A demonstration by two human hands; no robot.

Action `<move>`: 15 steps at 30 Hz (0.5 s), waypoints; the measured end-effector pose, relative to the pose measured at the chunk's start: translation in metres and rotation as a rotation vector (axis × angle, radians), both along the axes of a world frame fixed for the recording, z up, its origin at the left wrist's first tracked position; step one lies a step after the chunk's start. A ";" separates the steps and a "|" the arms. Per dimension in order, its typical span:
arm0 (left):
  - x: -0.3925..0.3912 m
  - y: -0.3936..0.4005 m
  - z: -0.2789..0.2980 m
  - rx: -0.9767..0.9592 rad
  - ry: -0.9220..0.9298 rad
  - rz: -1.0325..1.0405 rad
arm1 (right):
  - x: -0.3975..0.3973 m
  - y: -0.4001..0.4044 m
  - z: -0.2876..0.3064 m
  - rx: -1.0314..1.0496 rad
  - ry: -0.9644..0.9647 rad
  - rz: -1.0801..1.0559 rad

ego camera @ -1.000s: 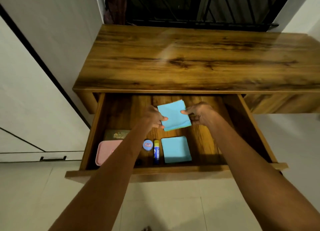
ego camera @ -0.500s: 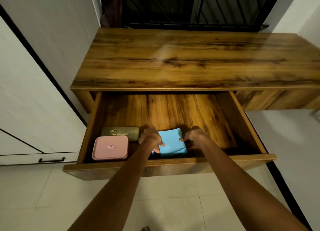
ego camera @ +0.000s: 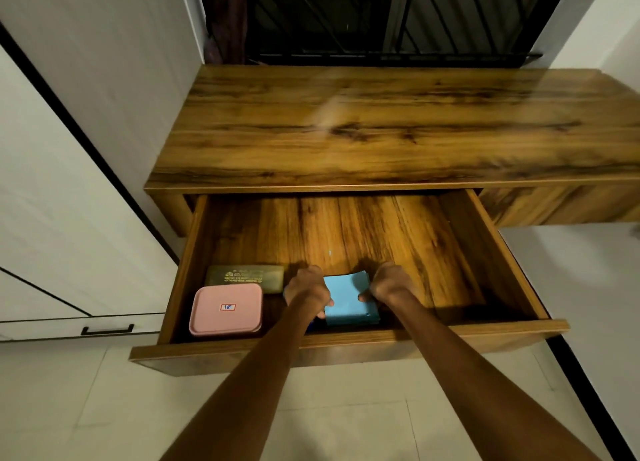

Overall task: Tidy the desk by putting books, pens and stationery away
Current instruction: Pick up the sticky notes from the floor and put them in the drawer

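A stack of light blue paper notes [ego camera: 348, 298] lies near the front of the open wooden drawer [ego camera: 502, 273]. My left hand [ego camera: 306, 291] grips the stack's left edge, thumb on top. At the right edge my right hand [ego camera: 389, 286] grips it the same way. The stack rests low in the drawer, on top of another blue pad. My left forearm hides the glue stick and the small round item beside the stack.
A pink lidded box [ego camera: 225, 310] with a small label sits at the drawer's front left, a dark olive case [ego camera: 244, 278] behind it. The desk top [ego camera: 381, 125] stretches behind the drawer. White cupboard doors [ego camera: 52, 218] stand to the left.
Both hands have lowered the blue stack from above the drawer down onto the blue pad at the drawer's front. The view has shifted a little.
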State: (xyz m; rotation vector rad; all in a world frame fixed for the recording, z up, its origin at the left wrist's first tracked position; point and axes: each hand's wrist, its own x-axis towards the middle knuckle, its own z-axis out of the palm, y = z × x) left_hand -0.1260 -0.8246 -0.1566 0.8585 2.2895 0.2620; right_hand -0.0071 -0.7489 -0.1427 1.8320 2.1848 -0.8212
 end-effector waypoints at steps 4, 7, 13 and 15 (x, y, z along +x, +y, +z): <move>0.001 0.000 -0.003 0.041 0.024 -0.007 | 0.000 0.000 -0.002 0.078 -0.048 0.018; 0.002 -0.001 -0.005 0.077 0.081 -0.007 | 0.002 0.001 -0.001 0.053 -0.029 0.040; 0.004 -0.017 0.027 0.288 -0.057 -0.178 | 0.016 0.004 0.014 0.013 0.562 -0.062; 0.008 -0.031 0.040 0.245 -0.315 -0.297 | 0.028 -0.003 0.028 -0.149 0.750 -0.023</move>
